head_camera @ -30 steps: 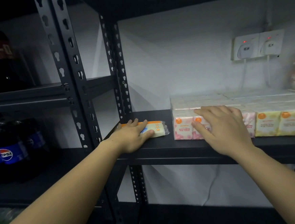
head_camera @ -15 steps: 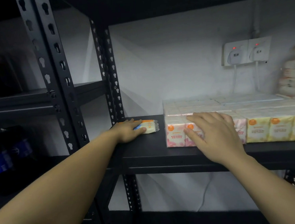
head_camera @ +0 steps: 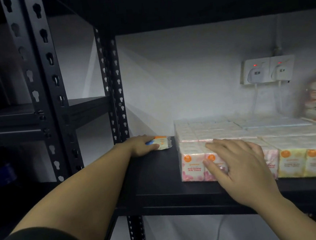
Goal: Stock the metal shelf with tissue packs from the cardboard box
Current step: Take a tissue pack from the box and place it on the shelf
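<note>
Your left hand [head_camera: 143, 146] grips 1 loose tissue pack [head_camera: 161, 142] at the shelf [head_camera: 158, 176] back-left; right hand [head_camera: 238, 165] lies flat, released, on the pink row [head_camera: 192, 166]. Shove carelessly and that row skews.

Shop stockroom: metal shelf [head_camera: 169, 175] stacked with tissue packs [head_camera: 230, 142].

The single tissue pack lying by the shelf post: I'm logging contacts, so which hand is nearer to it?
Left. The left hand rests on the single tissue pack; the right hand is apart, on the pink rose pack.
</note>
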Demonstrator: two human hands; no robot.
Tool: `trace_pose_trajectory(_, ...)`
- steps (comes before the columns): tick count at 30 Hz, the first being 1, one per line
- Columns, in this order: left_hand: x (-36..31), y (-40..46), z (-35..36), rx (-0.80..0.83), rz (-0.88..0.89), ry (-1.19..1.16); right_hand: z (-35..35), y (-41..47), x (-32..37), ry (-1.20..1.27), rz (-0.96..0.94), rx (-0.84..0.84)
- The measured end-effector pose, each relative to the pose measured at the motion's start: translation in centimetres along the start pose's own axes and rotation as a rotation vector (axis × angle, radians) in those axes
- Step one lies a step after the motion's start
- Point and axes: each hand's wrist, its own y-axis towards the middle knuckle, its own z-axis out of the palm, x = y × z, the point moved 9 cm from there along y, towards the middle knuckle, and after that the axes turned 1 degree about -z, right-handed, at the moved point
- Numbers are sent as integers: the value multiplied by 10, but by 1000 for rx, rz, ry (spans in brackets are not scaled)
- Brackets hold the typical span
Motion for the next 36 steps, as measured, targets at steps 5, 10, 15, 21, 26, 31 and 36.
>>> trace_pose_trajectory(5, 4, 17, 1, -2, -4, -34, 1, 0, 0, 5, 0, -7)
trace_pose_trajectory(10, 3, 19, -1, -51, 26, -53, 0, -1, 0, 10, 0, -14)
trace_pose_trajectory(15, 6, 15, -9, -158, 13, -75, 1, -1, -1, 11, 6, -8)
trace_pose_trajectory(21, 3, 11, -4, -121, 5, -61, 0, -1, 0, 7, 6, -5)
trace_pose_trajectory(26, -1, 7, -5, -127, 6, -56, 0, 0, 0, 7, 6, 2)
trace_pose_trajectory(31, -17, -18, -26, -195, -60, 13, -1, 0, 1, -6, 8, 10)
trace_pose_trajectory(36, -58, -109, -24, -330, 53, -9, -4, -1, 6, -11, -16, 12)
